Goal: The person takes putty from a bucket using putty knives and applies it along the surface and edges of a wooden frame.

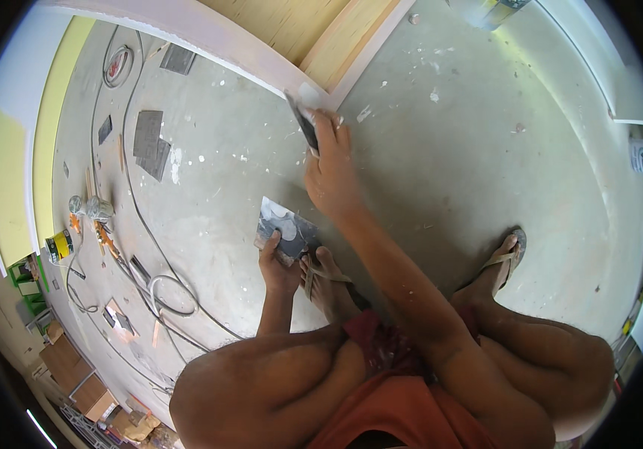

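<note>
My right hand (329, 161) is closed around a putty knife (303, 126), its blade up at the lower corner of a white-edged wooden panel (291, 60). White filler shows at that corner, next to the blade. Lower down, my left hand (280, 262) grips a dark flat board (295, 236) by its edge, thumb on top. A smear of whitish putty (278, 218) lies on the board's face. The board is held just above my sandalled left foot (327, 280).
Grey concrete floor (426, 179) spotted with white surrounds me. On the left lie cables (138, 194), dark flat pieces (151, 142), orange-handled tools (104, 236) and a yellow-black can (59, 245). Another bucket (494, 11) stands at the far right, beyond the panel.
</note>
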Demonstrator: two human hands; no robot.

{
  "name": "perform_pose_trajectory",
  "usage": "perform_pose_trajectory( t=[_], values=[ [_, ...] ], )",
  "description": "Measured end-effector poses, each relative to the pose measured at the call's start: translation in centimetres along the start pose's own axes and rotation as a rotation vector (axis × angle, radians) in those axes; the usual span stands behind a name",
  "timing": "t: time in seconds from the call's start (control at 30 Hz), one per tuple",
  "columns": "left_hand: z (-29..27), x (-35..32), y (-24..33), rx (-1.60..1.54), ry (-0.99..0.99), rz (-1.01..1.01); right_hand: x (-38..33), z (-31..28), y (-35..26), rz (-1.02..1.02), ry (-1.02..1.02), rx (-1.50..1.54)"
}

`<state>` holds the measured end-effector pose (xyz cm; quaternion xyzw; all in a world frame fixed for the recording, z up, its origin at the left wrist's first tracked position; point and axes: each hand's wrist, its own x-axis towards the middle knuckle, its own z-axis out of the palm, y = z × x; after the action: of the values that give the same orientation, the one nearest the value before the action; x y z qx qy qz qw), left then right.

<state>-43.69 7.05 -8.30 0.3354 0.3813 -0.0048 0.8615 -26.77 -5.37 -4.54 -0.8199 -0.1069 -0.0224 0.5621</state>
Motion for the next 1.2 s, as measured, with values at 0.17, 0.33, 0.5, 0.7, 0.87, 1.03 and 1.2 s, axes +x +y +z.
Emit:
perform_pose_trajectory(
  t=[0.17,0.33,0.5,0.7,0.87,1.03,1.2],
  values=[
    [0.3,-0.3,0.6,-0.052,-0.060,-0.019,2.4,2.0,-1.9,-0.065,0.237,-0.081],
    [-0.1,-0.3,0.8,-0.101,-0.037,0.011,0.6,1.9,-2.7,-0.040,0.100,-0.030],
    [-0.5,-0.6,0.8,-0.119,-0.028,0.045,3.4,1.3,-5.3,-0.038,0.148,-0.021],
    [-1.0,-0.3,1.5,-0.169,0.001,0.051,1.7,2.0,-5.9,0.044,0.032,-0.018],
    [-0.3,0.0,1.5,-0.176,-0.005,0.082,5.3,2.7,-7.8,-0.055,0.250,-0.111],
    [-0.5,0.2,1.4,-0.214,-0.041,0.059,2.7,2.4,-8.7,0.024,0.064,-0.036],
    [-2.7,0.5,0.8,-0.204,-0.070,0.073,6.1,1.5,-11.3,-0.077,0.186,-0.082]
  ],
)
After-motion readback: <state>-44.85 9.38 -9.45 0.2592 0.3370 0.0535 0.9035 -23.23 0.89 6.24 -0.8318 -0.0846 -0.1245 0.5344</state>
